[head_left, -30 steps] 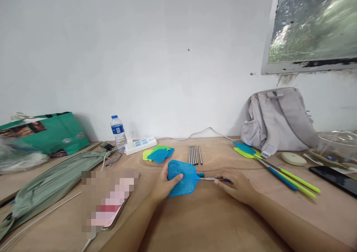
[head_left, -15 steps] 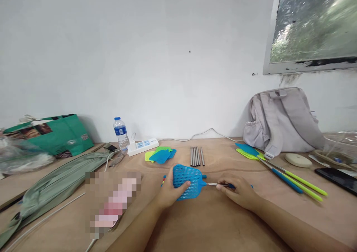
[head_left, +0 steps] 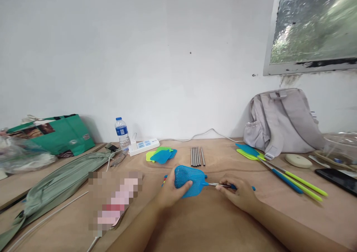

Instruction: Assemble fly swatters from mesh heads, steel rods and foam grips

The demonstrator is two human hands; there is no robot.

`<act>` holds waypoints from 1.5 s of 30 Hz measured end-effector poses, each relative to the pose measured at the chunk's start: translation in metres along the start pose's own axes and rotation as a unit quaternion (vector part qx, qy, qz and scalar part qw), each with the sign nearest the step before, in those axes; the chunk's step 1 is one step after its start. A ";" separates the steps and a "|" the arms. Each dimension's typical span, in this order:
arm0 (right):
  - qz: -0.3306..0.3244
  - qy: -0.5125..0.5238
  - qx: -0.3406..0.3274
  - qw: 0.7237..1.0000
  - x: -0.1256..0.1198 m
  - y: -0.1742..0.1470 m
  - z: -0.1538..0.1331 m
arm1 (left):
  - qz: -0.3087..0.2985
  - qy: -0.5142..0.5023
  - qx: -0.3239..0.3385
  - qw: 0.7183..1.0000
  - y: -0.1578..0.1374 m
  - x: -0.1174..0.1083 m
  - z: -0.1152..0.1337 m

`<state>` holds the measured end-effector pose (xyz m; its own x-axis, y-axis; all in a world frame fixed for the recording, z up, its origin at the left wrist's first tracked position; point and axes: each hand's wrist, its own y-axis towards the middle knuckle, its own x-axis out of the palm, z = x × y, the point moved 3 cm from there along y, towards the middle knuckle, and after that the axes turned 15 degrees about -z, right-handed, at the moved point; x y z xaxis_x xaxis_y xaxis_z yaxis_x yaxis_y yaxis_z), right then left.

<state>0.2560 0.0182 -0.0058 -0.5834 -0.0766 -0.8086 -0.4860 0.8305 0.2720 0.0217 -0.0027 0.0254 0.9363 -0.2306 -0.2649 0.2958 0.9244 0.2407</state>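
Note:
My left hand (head_left: 170,192) grips a blue perforated fly swatter head (head_left: 187,177), thumb on its face and fingers behind. From the head's narrow neck a thin metal rod (head_left: 214,184) runs to the right. My right hand (head_left: 237,191) is closed on that rod, with a blue part showing by its fingers. Behind the swatter head lie coloured handle ends, mostly hidden. Farther back, several grey metal tubes (head_left: 196,156) lie side by side. Left of them are loose green and blue swatter heads (head_left: 161,156) in a pile.
Swatters with blue and yellow-green handles (head_left: 296,183) lie at right, before a grey backpack (head_left: 281,122). A black phone (head_left: 337,180) and white oval object (head_left: 298,160) are nearby. Leftward are a power strip (head_left: 143,147), water bottle (head_left: 122,133), green bag (head_left: 67,135) and white cable (head_left: 50,220).
The swatter head has tilted slightly in my left hand. Both hands keep their hold in nearly the same place, and the camera view has shifted a little.

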 end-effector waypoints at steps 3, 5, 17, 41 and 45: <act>-0.015 -0.004 0.006 1.000 0.002 0.000 -0.003 | -0.009 -0.023 -0.003 1.000 0.001 -0.002 -0.001; -0.034 -0.005 0.007 0.999 0.002 0.001 -0.006 | -0.014 -0.042 -0.016 0.999 0.002 -0.003 -0.003; -0.104 0.026 -0.003 0.994 0.006 0.008 -0.010 | 0.090 0.465 0.144 0.869 0.009 -0.006 0.004; -0.126 -0.102 -0.075 0.984 0.010 0.007 -0.015 | -0.114 0.678 0.161 0.708 0.003 0.037 0.012; -0.061 -0.185 -0.100 0.976 0.011 0.009 -0.012 | -0.125 0.673 0.150 0.714 0.004 0.034 0.015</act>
<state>0.2370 0.0185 -0.0062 -0.2566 0.0671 -0.9642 -0.6755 0.7010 0.2286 0.0574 -0.0111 0.0314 -0.1219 0.3101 -0.9428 0.6380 0.7522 0.1649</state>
